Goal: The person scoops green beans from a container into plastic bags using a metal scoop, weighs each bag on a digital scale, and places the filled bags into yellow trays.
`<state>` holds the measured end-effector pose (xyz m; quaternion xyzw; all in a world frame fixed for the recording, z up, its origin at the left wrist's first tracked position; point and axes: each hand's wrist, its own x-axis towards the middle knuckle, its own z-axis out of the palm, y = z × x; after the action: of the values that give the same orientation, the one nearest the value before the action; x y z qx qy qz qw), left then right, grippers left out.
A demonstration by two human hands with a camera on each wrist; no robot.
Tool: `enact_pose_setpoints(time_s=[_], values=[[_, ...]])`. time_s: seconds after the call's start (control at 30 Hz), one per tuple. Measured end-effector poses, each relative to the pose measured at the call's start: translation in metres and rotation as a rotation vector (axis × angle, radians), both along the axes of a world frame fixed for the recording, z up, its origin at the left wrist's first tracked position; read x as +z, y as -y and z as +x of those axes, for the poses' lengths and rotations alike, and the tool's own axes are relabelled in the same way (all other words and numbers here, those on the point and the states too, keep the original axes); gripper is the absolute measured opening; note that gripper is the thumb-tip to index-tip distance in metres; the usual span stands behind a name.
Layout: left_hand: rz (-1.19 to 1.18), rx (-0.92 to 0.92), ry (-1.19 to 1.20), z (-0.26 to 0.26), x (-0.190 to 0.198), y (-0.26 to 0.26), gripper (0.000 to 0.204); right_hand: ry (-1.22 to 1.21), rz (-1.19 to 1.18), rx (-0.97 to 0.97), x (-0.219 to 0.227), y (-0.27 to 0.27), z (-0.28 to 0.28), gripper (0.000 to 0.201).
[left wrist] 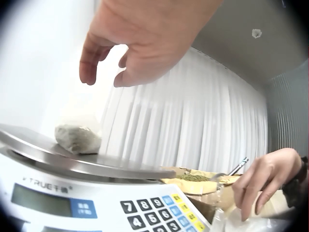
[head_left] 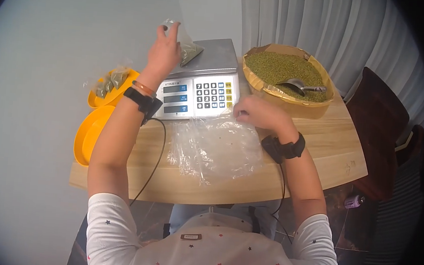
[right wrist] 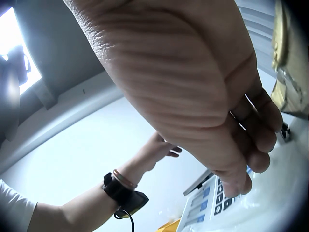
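Observation:
My left hand [head_left: 165, 52] is raised over the steel pan [head_left: 214, 54] of a white weighing scale [head_left: 200, 97], thumb and fingers apart. Below it, a clear plastic bag of green beans [left wrist: 77, 138] sits on the pan. The bag's upright, see-through top [head_left: 170, 24] overlaps my fingers in the head view. My right hand [head_left: 260, 112] reaches down at the far edge of a pile of clear plastic bags [head_left: 218, 148], in front of the scale's keypad. Its fingers [left wrist: 249, 193] point downward, loosely bent, with fingertips right at the plastic.
A paper-lined box of green beans [head_left: 283, 68] holds a metal scoop [head_left: 297, 84] at the right. Two yellow trays stand at left, the farther one [head_left: 134, 83] with filled bags [head_left: 110, 80], the nearer one [head_left: 86, 134] beside the table edge. A dark chair [head_left: 373, 131] stands right.

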<state>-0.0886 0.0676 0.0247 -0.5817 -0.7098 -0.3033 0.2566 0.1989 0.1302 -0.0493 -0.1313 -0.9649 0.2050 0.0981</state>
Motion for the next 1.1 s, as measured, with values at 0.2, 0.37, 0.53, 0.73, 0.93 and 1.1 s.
enact_pose_setpoints(time_s=[0.2, 0.37, 0.53, 0.73, 0.93, 1.1], values=[[-0.249, -0.220, 0.010, 0.039, -0.032, 0.035, 0.016, 0.079, -0.092, 0.121, -0.024, 0.016, -0.020, 0.016], [-0.515, -0.291, 0.096, 0.055, -0.066, 0.063, 0.016, -0.017, -0.004, 0.024, -0.016, 0.016, -0.024, 0.016], [-0.654, -0.315, 0.167, 0.055, -0.079, 0.084, 0.022, -0.033, 0.154, -0.041, -0.039, 0.001, -0.039, 0.012], [-0.648, -0.237, 0.302, 0.052, -0.067, 0.097, 0.041, -0.284, 0.337, 0.020, -0.026, -0.024, -0.033, 0.012], [-0.549, -0.266, 0.388, 0.056, -0.060, 0.082, 0.046, -0.271, -0.273, -0.062, 0.004, -0.048, -0.017, 0.012], [-0.466, -0.281, 0.484, 0.047, -0.071, 0.059, 0.038, -0.333, -0.400, -0.134, -0.002, -0.053, -0.012, 0.014]])
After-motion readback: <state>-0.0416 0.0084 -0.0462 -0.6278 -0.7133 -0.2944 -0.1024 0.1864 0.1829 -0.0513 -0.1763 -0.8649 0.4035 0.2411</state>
